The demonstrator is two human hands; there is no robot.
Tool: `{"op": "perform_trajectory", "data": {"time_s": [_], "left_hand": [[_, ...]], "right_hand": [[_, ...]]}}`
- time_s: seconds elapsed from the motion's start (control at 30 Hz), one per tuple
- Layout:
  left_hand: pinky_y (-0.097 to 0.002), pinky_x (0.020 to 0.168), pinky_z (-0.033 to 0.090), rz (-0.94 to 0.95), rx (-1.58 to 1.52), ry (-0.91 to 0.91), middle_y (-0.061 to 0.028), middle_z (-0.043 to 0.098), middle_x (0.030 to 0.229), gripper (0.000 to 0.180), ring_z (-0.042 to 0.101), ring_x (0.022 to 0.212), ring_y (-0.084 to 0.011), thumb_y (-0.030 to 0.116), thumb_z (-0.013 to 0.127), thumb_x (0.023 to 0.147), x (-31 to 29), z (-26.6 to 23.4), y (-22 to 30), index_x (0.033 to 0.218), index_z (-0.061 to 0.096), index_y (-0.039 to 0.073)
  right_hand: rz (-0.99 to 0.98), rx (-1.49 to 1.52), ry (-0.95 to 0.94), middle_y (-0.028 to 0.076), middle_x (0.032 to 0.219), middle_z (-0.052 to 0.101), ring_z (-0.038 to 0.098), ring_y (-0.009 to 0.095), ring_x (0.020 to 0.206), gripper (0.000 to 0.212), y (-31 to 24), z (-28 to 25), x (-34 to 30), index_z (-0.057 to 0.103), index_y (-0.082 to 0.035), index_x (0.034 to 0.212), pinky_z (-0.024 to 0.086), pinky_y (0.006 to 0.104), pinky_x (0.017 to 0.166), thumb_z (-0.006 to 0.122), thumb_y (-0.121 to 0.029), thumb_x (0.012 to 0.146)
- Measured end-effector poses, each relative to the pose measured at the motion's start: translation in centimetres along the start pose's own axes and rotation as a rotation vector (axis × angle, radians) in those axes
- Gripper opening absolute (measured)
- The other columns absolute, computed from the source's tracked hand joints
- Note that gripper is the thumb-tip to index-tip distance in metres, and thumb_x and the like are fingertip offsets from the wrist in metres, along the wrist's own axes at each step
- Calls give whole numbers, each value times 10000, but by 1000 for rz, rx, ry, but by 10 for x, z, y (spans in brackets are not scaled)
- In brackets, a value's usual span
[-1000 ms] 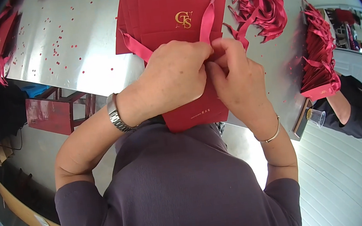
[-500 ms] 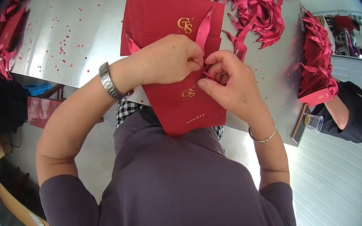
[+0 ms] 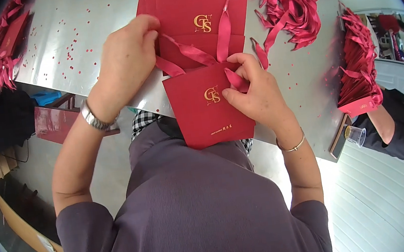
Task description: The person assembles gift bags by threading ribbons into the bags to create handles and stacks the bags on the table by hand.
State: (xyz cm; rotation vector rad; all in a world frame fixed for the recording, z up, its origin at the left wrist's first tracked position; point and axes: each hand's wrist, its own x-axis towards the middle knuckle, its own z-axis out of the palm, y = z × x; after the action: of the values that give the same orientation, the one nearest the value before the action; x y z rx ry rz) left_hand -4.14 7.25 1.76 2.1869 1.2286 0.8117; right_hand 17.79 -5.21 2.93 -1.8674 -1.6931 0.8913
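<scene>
A red paper bag [image 3: 201,118] with a gold emblem lies flat at the table's near edge, overhanging toward my lap. My right hand [image 3: 258,88] pinches a short pink ribbon [image 3: 235,80] between thumb and fingers at the bag's upper right. Another pink ribbon [image 3: 224,36] stretches away from the bag's top edge, and a slanting ribbon [image 3: 195,54] lies to its left. My left hand [image 3: 129,59] hovers by the left side of the stacked red bags [image 3: 199,6], fingers curled together; whatever they grip is hidden.
A heap of pink ribbons [image 3: 293,7] lies at the far right of the metal table [image 3: 114,40], with red paper dots scattered about. Ribboned red bags [image 3: 357,65] are stacked at the right, by another person's arm [image 3: 381,125] and a clear plastic cup [image 3: 355,135].
My left hand has moved left and away from the right hand, uncovering the ribbons and the bag's top edge. My right hand stays near the same spot, its ribbon now showing more.
</scene>
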Motion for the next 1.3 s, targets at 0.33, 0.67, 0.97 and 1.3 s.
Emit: {"op": "perform_trajectory", "data": {"time_s": [0.33,0.67,0.97,1.3], "left_hand": [[-370,747,513,-86,-239,-328,-121,621,889,205,628,846,-299,46,697,764,-49,1,19,967,667,33],[-339,748,504,-312,-382,-368,-135,611,923,193,625,823,-266,35,697,765,-50,1,17,944,641,-12],[-239,682,477,-431,-531,-558,-19,585,892,140,552,756,-82,-1,658,812,-41,-7,17,940,605,-23],[-289,748,493,-270,-558,-545,-96,607,947,162,597,832,-179,11,644,823,-51,5,9,978,628,-34]], "right_hand": [[-79,-4,102,101,814,656,639,265,702,628,7,-11,-22,490,-77,1321,500,329,678,710,-114,734],[153,605,178,80,818,654,596,127,639,452,56,-88,-134,629,14,1140,482,260,705,697,56,695],[-408,1035,370,79,735,611,517,161,587,188,22,-50,-113,651,-28,969,387,352,593,700,-7,789],[0,500,-31,115,851,684,671,178,767,227,-31,42,-32,565,14,1096,514,281,721,616,-5,876]]}}
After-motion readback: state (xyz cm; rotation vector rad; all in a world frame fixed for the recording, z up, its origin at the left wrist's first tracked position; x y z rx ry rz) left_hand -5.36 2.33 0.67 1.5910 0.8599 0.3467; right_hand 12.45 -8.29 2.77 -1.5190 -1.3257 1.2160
